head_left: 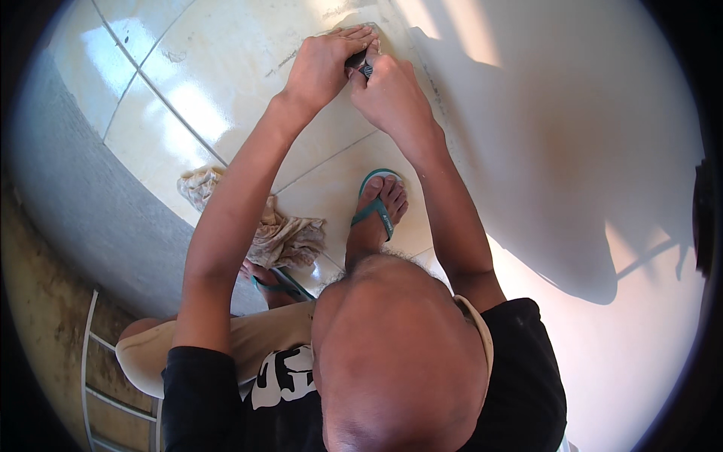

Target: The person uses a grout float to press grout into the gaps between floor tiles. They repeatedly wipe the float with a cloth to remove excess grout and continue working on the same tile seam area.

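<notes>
At the far end of the tiled floor [316,162], my two hands meet close to the foot of the pale wall. My right hand [390,90] is closed round a small dark tool [357,59] with a grey ridged part; its working end is hidden, so I cannot make out its exact kind. From the other side my left hand [325,66] bears on the same tool, its fingers straight and together over the far part, close to the floor. Dark smears mark the tile beside the left hand.
A crumpled, stained cloth [290,237] lies left of my front foot, which wears a green flip-flop [382,216]. The pale wall [527,143] rises on the right. A grey raised edge [113,203] borders the floor's left side, with a white metal frame [120,403] below it.
</notes>
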Tool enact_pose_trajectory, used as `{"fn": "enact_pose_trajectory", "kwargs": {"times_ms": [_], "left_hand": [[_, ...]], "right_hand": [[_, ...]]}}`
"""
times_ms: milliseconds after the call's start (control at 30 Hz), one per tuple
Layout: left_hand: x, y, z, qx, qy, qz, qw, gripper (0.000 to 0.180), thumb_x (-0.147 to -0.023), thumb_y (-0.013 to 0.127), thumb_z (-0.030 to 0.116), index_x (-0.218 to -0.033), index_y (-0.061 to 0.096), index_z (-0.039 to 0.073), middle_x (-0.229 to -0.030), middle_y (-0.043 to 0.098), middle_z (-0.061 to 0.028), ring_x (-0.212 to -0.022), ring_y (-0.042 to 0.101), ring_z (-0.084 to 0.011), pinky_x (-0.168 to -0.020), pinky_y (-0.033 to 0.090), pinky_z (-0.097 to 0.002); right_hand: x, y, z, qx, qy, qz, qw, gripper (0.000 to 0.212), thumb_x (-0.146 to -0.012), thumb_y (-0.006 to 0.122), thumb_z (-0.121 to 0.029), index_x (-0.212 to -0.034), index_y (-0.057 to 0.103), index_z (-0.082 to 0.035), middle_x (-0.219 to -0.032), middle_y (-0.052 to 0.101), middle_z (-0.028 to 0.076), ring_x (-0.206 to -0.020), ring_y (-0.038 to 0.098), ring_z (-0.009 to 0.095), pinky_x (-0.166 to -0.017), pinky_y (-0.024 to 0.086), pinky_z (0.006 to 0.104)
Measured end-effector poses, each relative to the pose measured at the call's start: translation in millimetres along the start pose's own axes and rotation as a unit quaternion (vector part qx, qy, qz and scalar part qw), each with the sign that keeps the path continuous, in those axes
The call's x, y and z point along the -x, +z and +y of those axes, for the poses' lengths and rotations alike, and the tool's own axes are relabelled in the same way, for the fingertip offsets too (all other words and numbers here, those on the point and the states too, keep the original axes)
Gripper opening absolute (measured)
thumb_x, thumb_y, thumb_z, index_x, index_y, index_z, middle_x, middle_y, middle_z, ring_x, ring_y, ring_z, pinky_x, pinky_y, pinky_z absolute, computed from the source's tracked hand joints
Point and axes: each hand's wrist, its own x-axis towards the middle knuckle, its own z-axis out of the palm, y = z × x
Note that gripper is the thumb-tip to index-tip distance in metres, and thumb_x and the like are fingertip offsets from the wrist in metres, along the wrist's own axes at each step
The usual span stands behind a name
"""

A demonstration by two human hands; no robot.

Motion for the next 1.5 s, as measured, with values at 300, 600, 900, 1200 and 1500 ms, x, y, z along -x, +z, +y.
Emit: {"fn": "enact_pose_trajectory", "kwargs": {"times_ms": [300,600,900,1200,1500], "left_hand": [[14.0,11.1,-8.0,0.003,0.05,0.031,0.998,0.055,-0.08,0.073,-0.004,-0.134,0.073,0.007,-0.14,0.07,-0.0115,-0.136,0.063,-0.0296,-0.111,0.056,-0.0392],[28.5,61.0,21.6,-0.117,0.059,0.009,0.991,0.06,-0.082,0.073,-0.001,-0.141,0.068,0.011,-0.148,0.066,-0.0062,-0.139,0.061,-0.0237,-0.111,0.056,-0.0365],[20.8,77.5,33.4,-0.13,0.099,-0.018,0.986,0.06,-0.081,0.076,0.008,-0.141,0.066,0.006,-0.146,0.067,-0.0092,-0.14,0.06,-0.0231,-0.116,0.052,-0.0358],[-4.1,56.0,10.8,-0.157,0.07,-0.003,0.985,0.055,-0.081,0.079,0.008,-0.136,0.071,0.012,-0.143,0.07,-0.0036,-0.134,0.065,-0.0207,-0.106,0.058,-0.0331],[-28.2,34.0,0.7,-0.18,0.074,-0.004,0.981,0.057,-0.076,0.081,0.01,-0.132,0.073,0.007,-0.139,0.072,-0.0074,-0.13,0.068,-0.0214,-0.099,0.06,-0.0325]], "right_hand": [[5.7,21.1,14.3,0.045,-0.033,0.023,0.998,0.056,-0.096,0.066,-0.016,-0.141,0.055,0.017,-0.088,0.073,0.031,-0.082,0.073,0.049,-0.078,0.059,0.0534],[33.6,2.8,71.9,0.085,-0.063,0.024,0.994,0.063,-0.097,0.065,-0.016,-0.15,0.049,0.014,-0.09,0.073,0.03,-0.084,0.073,0.047,-0.076,0.059,0.0536],[44.5,-13.0,92.0,0.04,-0.044,0.041,0.997,0.06,-0.095,0.067,-0.017,-0.148,0.055,0.008,-0.089,0.074,0.027,-0.082,0.072,0.047,-0.078,0.059,0.0512],[14.8,-5.2,69.2,0.049,-0.022,0.077,0.996,0.057,-0.093,0.068,-0.021,-0.143,0.062,0.003,-0.086,0.074,0.024,-0.082,0.073,0.045,-0.081,0.059,0.0494],[-12.1,-17.0,51.1,0.036,-0.035,0.071,0.996,0.049,-0.097,0.072,-0.025,-0.138,0.067,0.001,-0.081,0.07,0.023,-0.068,0.067,0.033,-0.072,0.054,0.0431]]}}
